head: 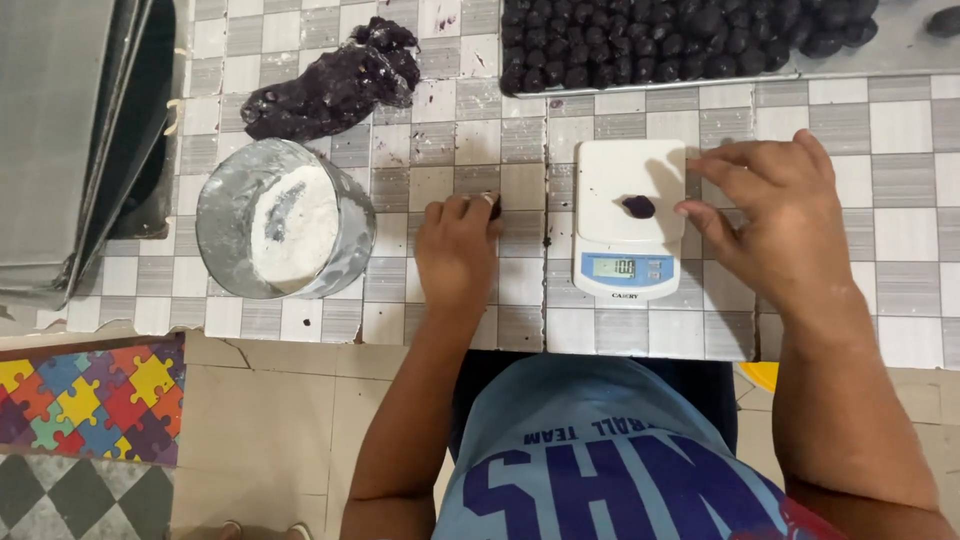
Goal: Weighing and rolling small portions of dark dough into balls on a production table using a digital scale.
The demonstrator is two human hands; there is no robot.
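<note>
While the dough piece (638, 206) lies between open right hand (775, 215) and left hand (458, 245), the latter perhaps pinches dough.

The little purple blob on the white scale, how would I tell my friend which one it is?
Find the checkered tile counter, then the small white kitchen scale near its front edge, beside the right hand. The small dark purple dough piece lies alone in the middle of the scale's platform. Unlike the many purple balls on the metal tray behind, it sits by itself.
</note>
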